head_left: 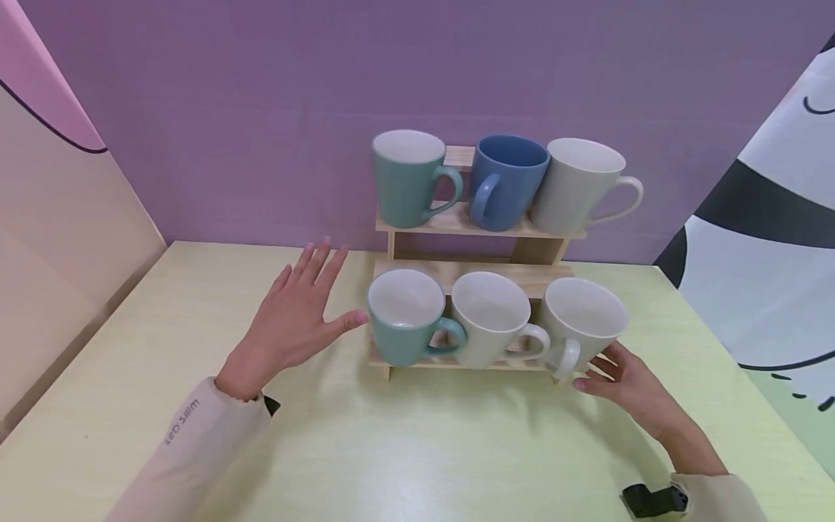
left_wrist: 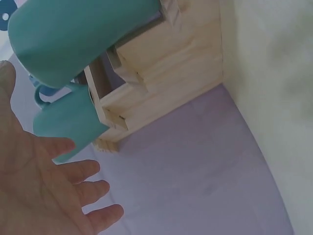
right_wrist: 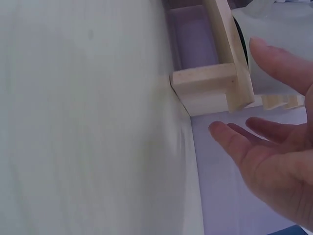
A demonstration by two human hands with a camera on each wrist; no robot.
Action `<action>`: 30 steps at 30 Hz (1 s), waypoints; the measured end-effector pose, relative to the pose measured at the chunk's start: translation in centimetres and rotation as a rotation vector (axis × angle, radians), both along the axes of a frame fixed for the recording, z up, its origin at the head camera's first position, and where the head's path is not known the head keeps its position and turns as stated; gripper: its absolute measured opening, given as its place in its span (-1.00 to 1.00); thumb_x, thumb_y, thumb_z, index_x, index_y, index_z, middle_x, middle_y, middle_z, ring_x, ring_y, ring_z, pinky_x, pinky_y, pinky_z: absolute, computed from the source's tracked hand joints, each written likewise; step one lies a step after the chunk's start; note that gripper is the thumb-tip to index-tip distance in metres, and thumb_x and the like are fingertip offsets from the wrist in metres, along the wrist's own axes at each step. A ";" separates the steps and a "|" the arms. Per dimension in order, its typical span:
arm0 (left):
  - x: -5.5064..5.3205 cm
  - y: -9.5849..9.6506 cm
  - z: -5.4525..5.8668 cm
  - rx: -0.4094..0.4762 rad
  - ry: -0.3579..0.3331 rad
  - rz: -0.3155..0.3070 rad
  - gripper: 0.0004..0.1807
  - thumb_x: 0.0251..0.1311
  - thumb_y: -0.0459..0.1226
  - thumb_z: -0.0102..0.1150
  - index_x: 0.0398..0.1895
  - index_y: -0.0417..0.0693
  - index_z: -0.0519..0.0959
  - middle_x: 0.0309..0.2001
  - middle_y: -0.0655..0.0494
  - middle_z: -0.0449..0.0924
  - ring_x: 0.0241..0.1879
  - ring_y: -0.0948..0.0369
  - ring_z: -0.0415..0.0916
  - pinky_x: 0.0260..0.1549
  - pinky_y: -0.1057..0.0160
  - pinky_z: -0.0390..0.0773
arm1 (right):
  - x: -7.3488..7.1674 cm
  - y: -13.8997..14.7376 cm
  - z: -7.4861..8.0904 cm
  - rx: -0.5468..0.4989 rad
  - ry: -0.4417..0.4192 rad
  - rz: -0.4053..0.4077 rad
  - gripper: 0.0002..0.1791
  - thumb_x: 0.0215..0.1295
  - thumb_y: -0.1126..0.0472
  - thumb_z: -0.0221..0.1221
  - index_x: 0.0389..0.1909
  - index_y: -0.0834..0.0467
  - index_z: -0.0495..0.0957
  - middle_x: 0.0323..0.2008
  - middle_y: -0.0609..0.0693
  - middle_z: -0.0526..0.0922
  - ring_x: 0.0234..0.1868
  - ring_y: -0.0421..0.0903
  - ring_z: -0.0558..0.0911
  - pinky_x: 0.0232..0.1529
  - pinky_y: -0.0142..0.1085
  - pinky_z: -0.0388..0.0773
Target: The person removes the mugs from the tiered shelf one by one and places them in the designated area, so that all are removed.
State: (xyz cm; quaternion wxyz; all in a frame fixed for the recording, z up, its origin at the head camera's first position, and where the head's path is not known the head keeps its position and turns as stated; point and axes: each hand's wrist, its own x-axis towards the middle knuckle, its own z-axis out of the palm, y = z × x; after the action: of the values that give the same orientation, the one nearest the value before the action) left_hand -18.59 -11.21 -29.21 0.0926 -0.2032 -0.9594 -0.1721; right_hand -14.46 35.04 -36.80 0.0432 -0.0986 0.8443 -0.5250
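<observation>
A wooden two-tier rack (head_left: 450,268) holds several mugs. My left hand (head_left: 293,319) is spread left of the rack, its thumb near the lower teal mug (head_left: 399,337) and nothing in its grasp. Beside that mug stand a white mug (head_left: 483,337) and, at the right end, another white mug (head_left: 583,319), slightly tilted. My right hand (head_left: 629,384) is at this end mug's lower right side, with loosely bent fingers. In the right wrist view the thumb overlaps the white mug (right_wrist: 279,34) while the other fingers hang below; contact is unclear.
On the upper tier are a teal mug (head_left: 403,188), a blue mug (head_left: 512,192) leaning right, and a white mug (head_left: 570,192). The pale table (head_left: 404,449) extends in front, and a purple backdrop (head_left: 261,130) rises behind the rack.
</observation>
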 end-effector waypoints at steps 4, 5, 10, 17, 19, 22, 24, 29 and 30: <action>0.0 0.5 -0.5 0.032 -0.017 -0.022 -0.01 0.21 0.24 0.01 0.52 -0.04 -0.14 0.53 -0.08 -0.23 0.51 -0.08 -0.29 0.40 -0.20 -0.09 | -0.1 -0.2 -0.2 0.002 -0.009 -0.007 -0.24 0.24 0.34 0.20 0.39 0.29 0.04 0.06 -0.51 0.30 0.02 -0.65 0.38 -0.06 -0.54 0.53; 0.0 0.7 -0.6 0.039 -0.021 -0.029 -0.01 0.21 0.24 0.01 0.52 -0.04 -0.15 0.53 -0.08 -0.23 0.51 -0.08 -0.28 0.40 -0.20 -0.08 | -0.1 -0.3 -0.2 -0.001 -0.010 -0.011 -0.26 0.25 0.33 0.20 0.37 0.29 0.07 0.04 -0.53 0.32 0.01 -0.65 0.39 -0.08 -0.53 0.53; 0.1 1.2 -1.0 0.127 -0.055 -0.071 0.01 0.20 0.22 0.06 0.52 -0.06 -0.16 0.52 -0.08 -0.16 0.50 -0.09 -0.22 0.37 -0.22 0.00 | -0.2 -0.5 -0.6 -0.072 -0.011 -0.010 -0.39 0.25 0.39 0.18 0.28 0.05 0.23 -0.02 -0.53 0.43 -0.02 -0.57 0.49 -0.10 -0.53 0.55; -0.1 2.0 -2.0 0.360 -0.191 -0.154 0.06 0.18 0.25 0.06 0.52 -0.05 -0.21 0.52 -0.06 -0.12 0.49 -0.06 -0.11 0.35 -0.18 0.12 | -0.2 -0.5 -1.0 -0.228 -0.025 0.062 -0.39 0.28 0.46 0.09 0.20 -0.19 0.26 0.01 -0.42 0.53 -0.02 -0.43 0.58 -0.08 -0.52 0.56; -0.2 2.3 -2.3 0.434 -0.237 -0.182 0.09 0.15 0.30 0.02 0.52 -0.06 -0.22 0.51 -0.08 -0.11 0.48 -0.05 -0.09 0.35 -0.19 0.10 | -0.2 -0.4 -1.1 -0.282 -0.035 0.082 -0.38 0.29 0.49 0.06 0.21 -0.18 0.26 0.02 -0.41 0.54 -0.01 -0.41 0.59 -0.06 -0.52 0.55; -0.3 2.8 -2.8 0.527 -0.276 -0.216 0.15 0.09 0.38 -0.01 0.51 -0.11 -0.21 0.49 -0.14 -0.06 0.47 -0.08 -0.05 0.33 -0.25 0.09 | -0.2 -0.3 -1.3 -0.359 -0.055 0.114 -0.38 0.31 0.51 0.02 0.22 -0.18 0.27 0.05 -0.38 0.55 0.01 -0.38 0.59 -0.03 -0.50 0.55; -0.3 3.0 -3.0 0.571 -0.282 -0.226 0.18 0.04 0.42 -0.03 0.50 -0.12 -0.20 0.47 -0.17 -0.02 0.46 -0.09 -0.02 0.31 -0.28 0.10 | -0.2 -0.3 -1.5 -0.397 -0.066 0.127 -0.39 0.32 0.53 -0.01 0.20 -0.18 0.28 0.06 -0.35 0.56 0.01 -0.35 0.60 -0.02 -0.49 0.55; -0.4 3.5 -3.3 0.692 -0.316 -0.232 0.26 -0.08 0.48 0.00 0.49 -0.11 -0.19 0.46 -0.16 0.00 0.43 -0.09 0.03 0.29 -0.24 0.18 | -0.3 -0.1 -1.7 -0.473 -0.112 0.126 -0.44 0.34 0.52 -0.04 0.16 -0.17 0.31 0.04 -0.30 0.58 0.01 -0.32 0.61 0.00 -0.46 0.56; -0.4 3.6 -3.4 0.719 -0.324 -0.233 0.27 -0.09 0.48 0.02 0.49 -0.11 -0.19 0.46 -0.16 0.00 0.43 -0.10 0.03 0.29 -0.23 0.20 | -0.4 -0.1 -1.7 -0.484 -0.125 0.116 -0.45 0.34 0.51 -0.04 0.15 -0.16 0.31 0.03 -0.30 0.58 0.00 -0.32 0.61 0.00 -0.45 0.56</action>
State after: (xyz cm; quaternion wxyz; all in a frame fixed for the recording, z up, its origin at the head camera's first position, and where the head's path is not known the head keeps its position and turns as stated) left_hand -19.03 -7.63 -32.63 -0.0146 -0.2356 -0.8110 -0.5353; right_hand -14.81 34.98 -38.53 0.1005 -0.1215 0.6827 -0.7134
